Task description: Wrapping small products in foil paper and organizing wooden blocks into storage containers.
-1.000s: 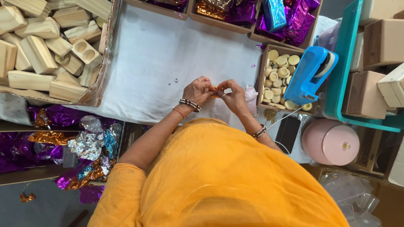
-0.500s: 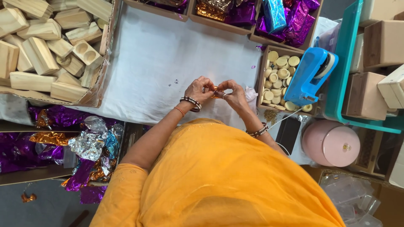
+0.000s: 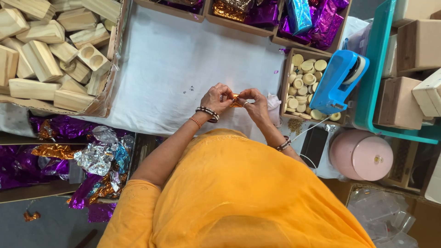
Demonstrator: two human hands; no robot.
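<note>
Hands have drifted slightly toward the far side of the white cloth point(image 3: 174, 69) compared with a second ago; otherwise we note little change. The small gold foil-wrapped piece point(image 3: 236, 100) remains pinched between both sets of fingertips, as it was in the two earlier views. We judge that the wrapping or twisting of the foil around the piece is ongoing, with the fingers making small adjustments rather than any large move.

Pose: our left hand point(image 3: 216, 98) is curled, thumb and forefinger closed on the left end of the foil piece, wrist carrying dark beaded bangles. Our right hand point(image 3: 255, 104) mirrors it, fingertips clamped on the right end, a bracelet on that wrist too. Both forearms converge from an orange garment toward the middle of the cloth. The piece is held just above the cloth, near its front edge; whether it touches the cloth we cannot tell.

Surroundings: a box of pale round discs point(image 3: 303, 82) sits just to the right of the hands, with a blue tape dispenser point(image 3: 337, 80) beside it. A carton of wooden blocks point(image 3: 50, 50) lies well apart to the left. Crumpled foil sheets point(image 3: 98, 156) lie nearer the left elbow.
</note>
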